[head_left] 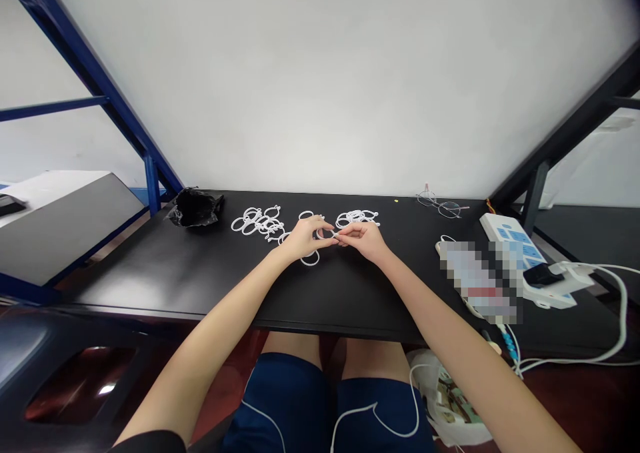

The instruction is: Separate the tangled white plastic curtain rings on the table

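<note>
Over the middle of the black desk [210, 279], my left hand [303, 238] pinches a thin white ring [326, 234] between thumb and fingertips. The fingertips of my right hand [369, 238] are closed on the right side of the same ring, and they partly cover it. Left of my hands lies a loose heap of white rings [257, 222] with small knobs on them. Another pile of white rings [357, 217] sits just behind my right hand. One more white ring [311, 259] pokes out below my left hand.
A crumpled black plastic bag [196, 207] stands open at the back left. Toward the right are eyeglasses [447, 209], a blurred-out phone [477, 283], and a white power strip [515, 239] with plugs and cables. A white plastic bag [430, 399] hangs below the desk edge.
</note>
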Motion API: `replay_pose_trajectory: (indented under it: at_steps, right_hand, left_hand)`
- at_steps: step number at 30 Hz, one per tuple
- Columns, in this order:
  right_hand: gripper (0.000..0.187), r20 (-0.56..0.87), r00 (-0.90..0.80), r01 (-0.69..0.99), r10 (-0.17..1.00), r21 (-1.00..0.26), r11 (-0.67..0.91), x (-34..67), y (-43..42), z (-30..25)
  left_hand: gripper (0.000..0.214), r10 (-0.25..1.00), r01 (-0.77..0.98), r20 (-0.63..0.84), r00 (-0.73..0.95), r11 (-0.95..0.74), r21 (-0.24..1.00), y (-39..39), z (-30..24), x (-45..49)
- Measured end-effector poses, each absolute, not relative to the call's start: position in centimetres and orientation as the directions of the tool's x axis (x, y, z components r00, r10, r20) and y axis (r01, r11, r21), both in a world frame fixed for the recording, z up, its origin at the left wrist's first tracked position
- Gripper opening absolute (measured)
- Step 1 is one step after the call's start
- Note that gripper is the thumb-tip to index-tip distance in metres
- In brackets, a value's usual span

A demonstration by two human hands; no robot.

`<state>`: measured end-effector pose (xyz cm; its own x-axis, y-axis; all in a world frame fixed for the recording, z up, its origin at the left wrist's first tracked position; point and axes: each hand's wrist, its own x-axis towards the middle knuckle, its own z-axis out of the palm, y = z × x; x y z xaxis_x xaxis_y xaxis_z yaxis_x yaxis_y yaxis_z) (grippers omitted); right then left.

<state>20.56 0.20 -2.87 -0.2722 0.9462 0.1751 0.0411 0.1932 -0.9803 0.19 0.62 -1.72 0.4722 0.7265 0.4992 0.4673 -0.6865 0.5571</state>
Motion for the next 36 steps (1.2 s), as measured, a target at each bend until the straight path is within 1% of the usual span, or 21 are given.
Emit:
replay_pose_trajectory:
  at_steps: [13, 18, 23, 25, 27, 30, 33, 36]
  right_hand:
    - [0.032, 0.212, -0.263, 0.052, 0.941, -0.971, 0.233, 20.4, 0.3, -3.0]
    - [0.033, 0.238, -0.267, 0.075, 0.934, -0.961, 0.266, 20.3, 0.1, -2.7]
    - [0.033, 0.244, -0.259, 0.111, 0.935, -0.954, 0.279, 20.3, 0.2, -2.6]
    - [0.034, 0.272, -0.2, 0.121, 0.941, -0.947, 0.299, 20.5, 0.3, -2.5]
    - [0.035, 0.304, -0.101, 0.129, 0.947, -0.94, 0.316, 20.8, 0.5, -2.4]
    - [0.038, 0.336, 0.053, 0.148, 0.94, -0.934, 0.325, 21.7, 1.0, -2.2]
    - [0.038, 0.351, 0.16, 0.188, 0.923, -0.928, 0.321, 22.7, 1.5, -2.1]
    - [0.037, 0.344, 0.204, 0.237, 0.917, -0.926, 0.295, 23.3, 1.7, -2.0]
  left_hand:
    - [0.032, 0.69, 0.434, 0.572, 0.444, -0.724, 0.536, 0.9, -2.2, 0.3]
    - [0.037, 0.689, 0.415, 0.574, 0.441, -0.724, 0.551, 1.0, -2.9, 0.4]
    - [0.047, 0.696, 0.407, 0.572, 0.434, -0.718, 0.565, 0.9, -2.9, 0.5]
    - [0.05, 0.698, 0.418, 0.572, 0.431, -0.716, 0.56, 0.8, -2.6, 0.5]
    - [0.05, 0.699, 0.452, 0.579, 0.419, -0.714, 0.535, 0.8, -2.3, 0.4]
    - [0.044, 0.715, 0.567, 0.58, 0.389, -0.683, 0.461, 0.9, -2.2, 0.0]
    - [0.035, 0.769, 0.707, 0.532, 0.354, -0.592, 0.386, 1.3, -2.5, -0.5]
    - [0.031, 0.839, 0.807, 0.464, 0.285, -0.471, 0.356, 1.8, -3.1, -1.1]
